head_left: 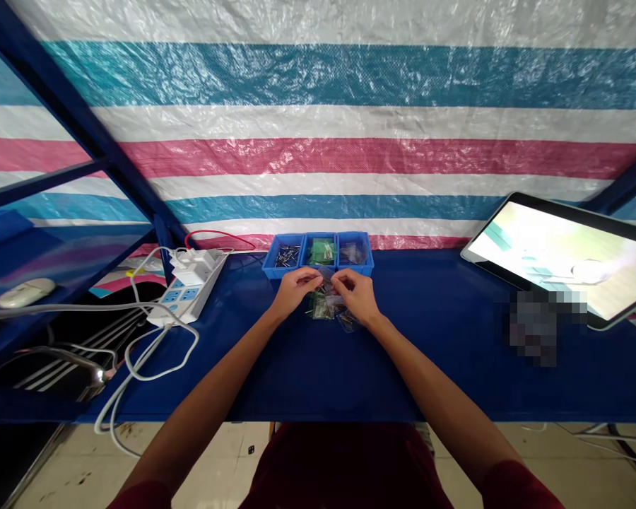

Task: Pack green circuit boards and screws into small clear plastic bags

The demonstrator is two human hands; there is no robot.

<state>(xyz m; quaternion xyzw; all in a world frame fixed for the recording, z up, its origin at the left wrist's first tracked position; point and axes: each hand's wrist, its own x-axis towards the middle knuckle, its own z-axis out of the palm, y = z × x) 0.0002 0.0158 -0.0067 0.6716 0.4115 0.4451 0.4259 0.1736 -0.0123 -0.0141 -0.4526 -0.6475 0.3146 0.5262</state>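
My left hand and my right hand are raised just in front of three blue bins. Between their pinched fingertips is a small clear plastic bag, held from both sides. Below the hands, on the blue table, lie a green-and-clear packet and a clear packet with small parts inside. The left bin holds loose metal pins or screws, the middle bin greenish packets, and the right bin clear bags.
A white power strip with plugs and looping white cables lies on the left. At the right stands a tilted lit screen, with a blurred patch before it. A white mouse sits far left.
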